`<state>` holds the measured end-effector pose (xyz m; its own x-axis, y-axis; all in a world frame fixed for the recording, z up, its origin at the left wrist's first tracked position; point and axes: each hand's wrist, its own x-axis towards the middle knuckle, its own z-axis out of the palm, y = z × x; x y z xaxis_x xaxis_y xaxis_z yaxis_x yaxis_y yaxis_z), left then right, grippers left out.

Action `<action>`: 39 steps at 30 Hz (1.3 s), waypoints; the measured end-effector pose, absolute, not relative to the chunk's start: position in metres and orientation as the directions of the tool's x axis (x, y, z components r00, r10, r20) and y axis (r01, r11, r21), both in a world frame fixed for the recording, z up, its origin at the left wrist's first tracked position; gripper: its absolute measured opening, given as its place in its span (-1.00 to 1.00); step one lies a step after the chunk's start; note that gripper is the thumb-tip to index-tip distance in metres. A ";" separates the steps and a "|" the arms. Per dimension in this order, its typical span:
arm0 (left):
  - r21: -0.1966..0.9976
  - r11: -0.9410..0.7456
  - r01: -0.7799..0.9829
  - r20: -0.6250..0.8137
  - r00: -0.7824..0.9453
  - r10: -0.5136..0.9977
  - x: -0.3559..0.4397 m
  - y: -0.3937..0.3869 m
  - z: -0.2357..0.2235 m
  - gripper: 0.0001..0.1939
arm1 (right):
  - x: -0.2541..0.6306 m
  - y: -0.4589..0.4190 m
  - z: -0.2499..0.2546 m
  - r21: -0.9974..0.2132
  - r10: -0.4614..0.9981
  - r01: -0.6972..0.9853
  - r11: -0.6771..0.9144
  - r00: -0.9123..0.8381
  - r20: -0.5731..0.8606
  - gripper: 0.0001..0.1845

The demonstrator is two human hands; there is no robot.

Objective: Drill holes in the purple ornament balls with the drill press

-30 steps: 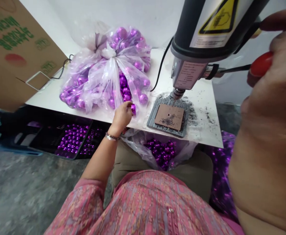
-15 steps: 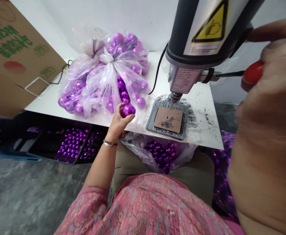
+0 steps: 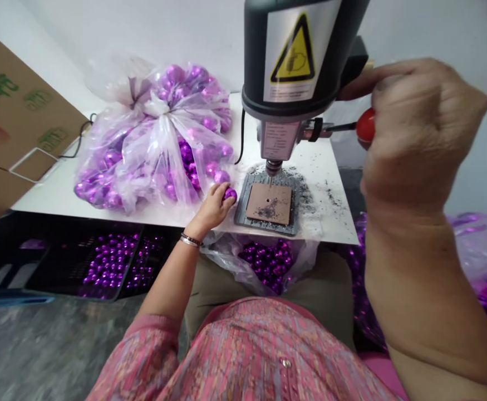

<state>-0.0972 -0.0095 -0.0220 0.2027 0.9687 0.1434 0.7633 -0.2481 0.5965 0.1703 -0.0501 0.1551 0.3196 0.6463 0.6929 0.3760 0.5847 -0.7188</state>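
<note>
Between the thumb and fingers of my left hand point(image 3: 213, 209) is a shiny purple ball point(image 3: 230, 194), just left of the drill press base point(image 3: 242, 210). A square brown board point(image 3: 280, 194) with a small hole and dark shavings lies on that base. Above it the drill press point(image 3: 255, 83) carries its chuck point(image 3: 274, 167) and thin bit, the tip over the board. My right hand point(image 3: 422, 133) is curled at the red knob point(image 3: 365, 127) of the press's lever, its forefinger stretched to the side of the machine head. The palm side is hidden.
Clear bags point(image 3: 160, 128) of purple balls stand on the white table point(image 3: 55, 207). Another open bag point(image 3: 226, 253) with balls hangs at my lap. A black crate point(image 3: 55, 273) of balls sits lower left, beneath a cardboard box point(image 3: 13, 150). Dark shavings litter the table's right side.
My left hand has brought the purple ball away from the bags, right and closer to the press base. The whole view has shifted right, showing more of my right hand, still at the knob.
</note>
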 end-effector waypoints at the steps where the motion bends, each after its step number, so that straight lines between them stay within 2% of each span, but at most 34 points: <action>1: 0.558 -0.253 0.790 0.098 0.240 0.966 -0.100 -0.008 -0.021 -0.47 | 0.170 -0.051 0.155 -0.728 0.659 0.365 0.581 0.315 0.683 -0.62; 4: 0.405 -0.309 0.861 -0.009 0.342 0.940 -0.108 -0.012 -0.013 -0.36 | 0.168 -0.052 0.156 -0.770 0.702 0.328 0.547 0.320 0.636 -0.63; 6: 0.261 -0.322 0.910 -0.043 0.344 0.938 -0.108 -0.016 -0.005 -0.31 | 0.168 -0.053 0.156 -0.791 0.717 0.313 0.525 0.339 0.609 -0.62; 9: 0.073 -0.342 0.937 -0.046 0.346 0.937 -0.101 -0.018 0.007 -0.43 | 0.167 -0.054 0.155 -0.783 0.700 0.335 0.524 0.354 0.620 -0.63; 11: 0.038 -0.379 0.925 -0.040 0.380 0.924 -0.096 -0.017 0.011 -0.46 | 0.167 -0.055 0.155 -0.773 0.690 0.356 0.525 0.352 0.632 -0.65; 13: 0.090 -0.379 0.921 -0.012 0.382 0.924 -0.096 -0.014 0.014 -0.42 | 0.168 -0.055 0.155 -0.775 0.698 0.366 0.516 0.345 0.628 -0.66; 14: 0.157 -0.356 0.921 0.017 0.358 0.933 -0.097 -0.014 0.014 -0.39 | 0.168 -0.055 0.156 -0.781 0.707 0.368 0.505 0.342 0.619 -0.67; 16: 0.390 -0.273 0.879 0.076 0.264 0.961 -0.099 -0.013 0.015 -0.37 | 0.169 -0.054 0.159 -0.786 0.723 0.364 0.499 0.326 0.610 -0.68; 17: 0.547 -0.213 0.810 0.075 0.206 0.976 -0.099 -0.014 0.015 -0.38 | 0.170 -0.053 0.161 -0.779 0.720 0.359 0.514 0.313 0.619 -0.68; 19: 0.832 -0.059 0.552 -0.024 0.142 0.990 -0.094 -0.015 0.015 -0.40 | 0.172 -0.049 0.166 -0.754 0.709 0.354 0.553 0.275 0.650 -0.63; 21: 0.956 0.120 0.267 -0.173 0.185 0.967 -0.083 -0.016 0.014 -0.44 | 0.174 -0.044 0.172 -0.740 0.704 0.344 0.577 0.250 0.665 -0.55; 23: 0.968 0.223 0.115 -0.245 0.250 0.937 -0.070 -0.015 0.013 -0.49 | 0.174 -0.040 0.176 -0.754 0.719 0.323 0.573 0.244 0.651 -0.54; 25: 0.968 0.232 0.100 -0.251 0.285 0.925 -0.056 -0.012 0.013 -0.56 | 0.174 -0.039 0.180 -0.770 0.737 0.301 0.562 0.240 0.632 -0.56; 28: 0.969 0.181 0.168 -0.228 0.332 0.915 -0.040 -0.006 0.013 -0.61 | 0.172 -0.040 0.183 -0.788 0.759 0.309 0.532 0.239 0.606 -0.57; 32: 0.962 0.122 0.246 -0.214 0.394 0.894 -0.030 -0.001 0.014 -0.55 | 0.172 -0.041 0.183 -0.786 0.757 0.315 0.532 0.239 0.608 -0.54; 36: 0.940 0.114 0.321 -0.235 0.368 0.900 -0.025 -0.001 0.014 -0.52 | 0.168 -0.042 0.186 -0.793 0.771 0.290 0.536 0.215 0.600 -0.52; 39: 0.906 0.107 0.409 -0.259 0.338 0.905 -0.022 -0.001 0.015 -0.39 | 0.163 -0.042 0.191 -0.854 0.808 0.237 0.463 0.282 0.517 -0.52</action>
<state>-0.0222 -0.0014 0.0151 0.3376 0.9049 -0.2593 0.4094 0.1069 0.9061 0.1634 -0.0422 0.1912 0.2824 0.8083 0.5166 0.2372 0.4630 -0.8540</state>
